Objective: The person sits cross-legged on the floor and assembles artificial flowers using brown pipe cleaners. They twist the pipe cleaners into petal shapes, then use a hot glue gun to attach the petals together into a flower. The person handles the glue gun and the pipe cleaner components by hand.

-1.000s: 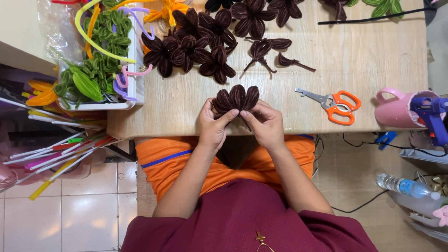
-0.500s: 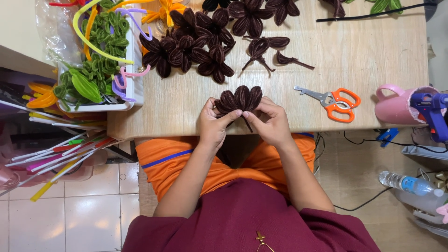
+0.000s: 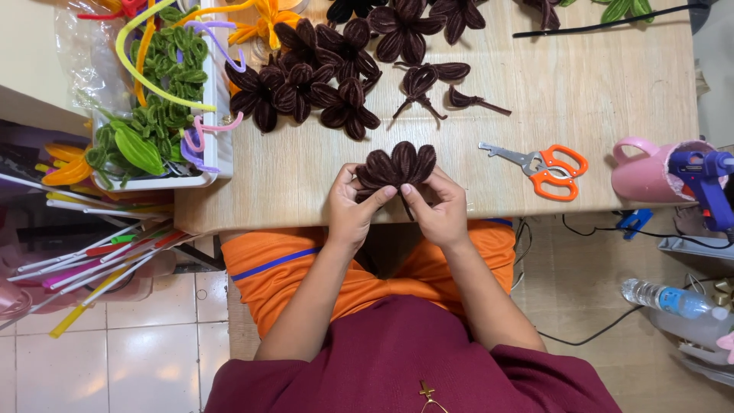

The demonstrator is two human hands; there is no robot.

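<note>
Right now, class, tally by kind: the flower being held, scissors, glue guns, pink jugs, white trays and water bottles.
Dark brown fuzzy-wire flower, pinched by left hand and right hand: 1
Orange-handled metal scissors: 1
Blue plastic glue gun: 1
Pink plastic jug: 1
White plastic tray: 1
Clear plastic water bottle: 1
Total: 6

Bright even light, soft shadows, sharp, no glare.

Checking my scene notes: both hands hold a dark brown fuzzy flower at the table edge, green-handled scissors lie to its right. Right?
Not quite. The head view shows the scissors have orange handles, not green. The rest holds: left hand and right hand hold the dark brown flower at the table edge.
</note>
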